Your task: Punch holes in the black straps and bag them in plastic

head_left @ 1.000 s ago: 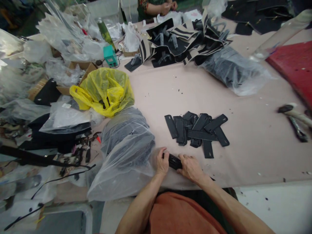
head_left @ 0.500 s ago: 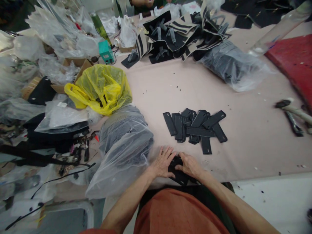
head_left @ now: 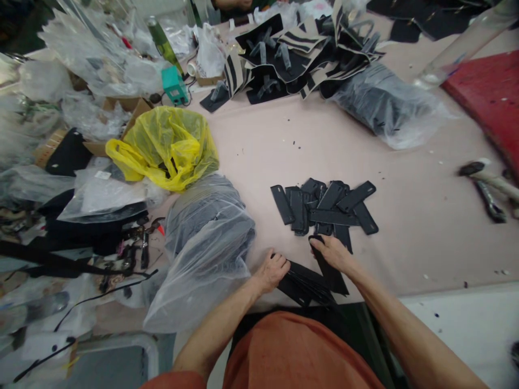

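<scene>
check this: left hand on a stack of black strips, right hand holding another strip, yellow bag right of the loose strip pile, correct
No: in the head view, the yellow bag is left of the loose strip pile, not right. The left hand is on a stack of black strips and the right hand holds another strip.

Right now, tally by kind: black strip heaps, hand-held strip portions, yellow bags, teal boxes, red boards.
Black strip heap: 1
Hand-held strip portions: 2 (one in left hand, one in right hand)
Yellow bag: 1
Teal box: 1
Red board: 1
Total: 6
Individual strips overlap too much to count.
</scene>
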`<state>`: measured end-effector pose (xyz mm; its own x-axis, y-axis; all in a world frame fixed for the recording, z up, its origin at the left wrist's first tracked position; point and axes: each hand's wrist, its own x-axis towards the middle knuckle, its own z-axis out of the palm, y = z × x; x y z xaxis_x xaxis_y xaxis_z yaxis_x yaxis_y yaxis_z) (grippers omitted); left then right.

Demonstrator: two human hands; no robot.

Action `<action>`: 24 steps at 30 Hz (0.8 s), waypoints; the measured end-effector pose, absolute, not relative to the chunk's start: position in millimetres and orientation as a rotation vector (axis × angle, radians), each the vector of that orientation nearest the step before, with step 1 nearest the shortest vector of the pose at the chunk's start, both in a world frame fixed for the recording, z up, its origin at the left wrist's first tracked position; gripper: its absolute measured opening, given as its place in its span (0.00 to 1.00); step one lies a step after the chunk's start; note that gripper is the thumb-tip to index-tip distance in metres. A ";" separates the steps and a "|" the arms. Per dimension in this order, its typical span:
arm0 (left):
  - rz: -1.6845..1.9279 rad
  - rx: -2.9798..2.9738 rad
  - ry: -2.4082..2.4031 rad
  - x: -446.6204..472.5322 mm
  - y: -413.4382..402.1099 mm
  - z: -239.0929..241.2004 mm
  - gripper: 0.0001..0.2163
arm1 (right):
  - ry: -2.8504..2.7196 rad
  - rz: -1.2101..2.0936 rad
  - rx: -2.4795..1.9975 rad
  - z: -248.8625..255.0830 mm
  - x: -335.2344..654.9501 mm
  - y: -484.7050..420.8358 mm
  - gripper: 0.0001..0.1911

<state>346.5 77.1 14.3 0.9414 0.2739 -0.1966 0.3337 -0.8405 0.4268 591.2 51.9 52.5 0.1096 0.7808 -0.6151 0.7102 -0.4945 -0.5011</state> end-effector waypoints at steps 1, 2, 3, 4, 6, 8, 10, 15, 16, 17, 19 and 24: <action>-0.174 2.650 0.434 346.2 77.2 13.1 0.13 | -1.517 1.293 -2.338 48.5 590.7 54.3 0.20; -0.170 2.663 0.433 346.1 77.1 11.8 0.12 | -1.514 1.254 -2.376 43.6 587.0 55.1 0.19; -0.163 2.670 0.437 346.1 76.8 10.6 0.12 | -1.524 1.239 -2.391 38.4 580.6 54.3 0.18; -0.154 2.672 0.441 346.1 76.4 9.5 0.12 | -1.542 1.248 -2.382 33.5 572.3 51.9 0.20; -0.138 2.666 0.456 346.1 75.3 8.1 0.12 | -1.576 1.295 -2.329 26.4 554.9 43.4 0.25; -0.123 2.650 0.471 346.2 74.1 7.7 0.13 | -1.594 1.326 -2.283 24.8 544.0 32.4 0.28; -0.108 2.618 0.500 346.9 73.1 8.5 0.13 | -1.617 1.353 -2.252 28.2 542.9 21.7 0.29; -0.096 2.484 0.715 353.8 69.0 12.1 0.15 | -1.859 1.375 -2.185 40.9 548.2 4.0 0.45; -0.086 2.449 0.764 355.7 67.4 12.6 0.16 | -1.903 1.344 -2.209 42.2 544.9 2.1 0.46; -0.068 2.413 0.814 357.4 65.2 13.1 0.18 | -1.933 1.305 -2.253 42.8 540.2 0.7 0.45; -0.016 2.339 0.928 359.2 59.1 14.7 0.25 | -1.980 1.214 -2.359 42.3 528.9 -0.7 0.34; 0.180 1.985 1.423 345.6 32.6 24.9 0.32 | -2.011 1.132 -2.460 37.4 515.6 0.4 0.10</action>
<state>345.6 32.6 24.9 0.3929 0.8804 -0.2656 0.7865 -0.1720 0.5931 515.6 0.4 37.4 0.0760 0.7811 -0.6198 0.9351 -0.2717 -0.2277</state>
